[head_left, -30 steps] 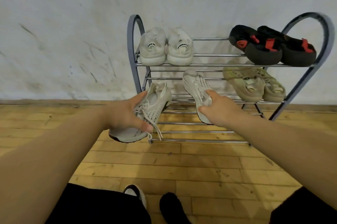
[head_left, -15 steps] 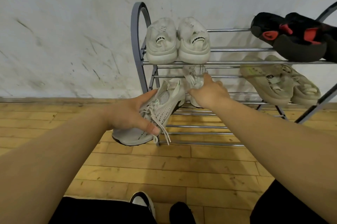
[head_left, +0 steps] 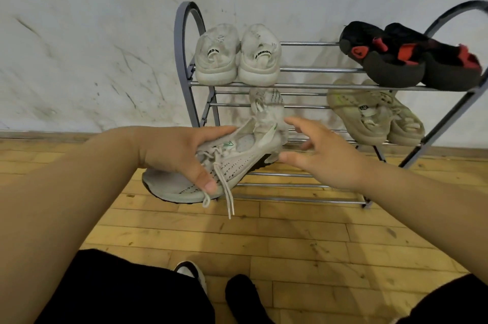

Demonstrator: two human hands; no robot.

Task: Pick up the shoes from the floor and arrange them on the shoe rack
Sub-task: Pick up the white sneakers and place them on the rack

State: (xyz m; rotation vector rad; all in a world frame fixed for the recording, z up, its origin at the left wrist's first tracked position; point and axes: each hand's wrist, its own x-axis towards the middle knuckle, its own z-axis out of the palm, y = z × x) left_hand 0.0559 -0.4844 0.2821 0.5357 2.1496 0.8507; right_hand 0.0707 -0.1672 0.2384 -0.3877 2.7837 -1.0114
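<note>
While the left hand [head_left: 179, 154] grips a pale knit sneaker [head_left: 237, 162] round its middle, thumb across the laces, the shoe hangs tilted before the left end of the shoe rack [head_left: 303, 85], heel toward the middle shelf. Its mate [head_left: 268, 107] lies on that shelf near the left edge, leaving room beside it. The right hand [head_left: 324, 157] hovers spread and empty by the heel, probably to steady or turn it.

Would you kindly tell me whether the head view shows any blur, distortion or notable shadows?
Head view: wide-angle distortion bows the floorboards toward the edges; the right hand looks slightly motion-blurred, while the left hand gripping the grey sneaker is sharper; soft shadows fall behind the shoe rack; no glare.
</note>
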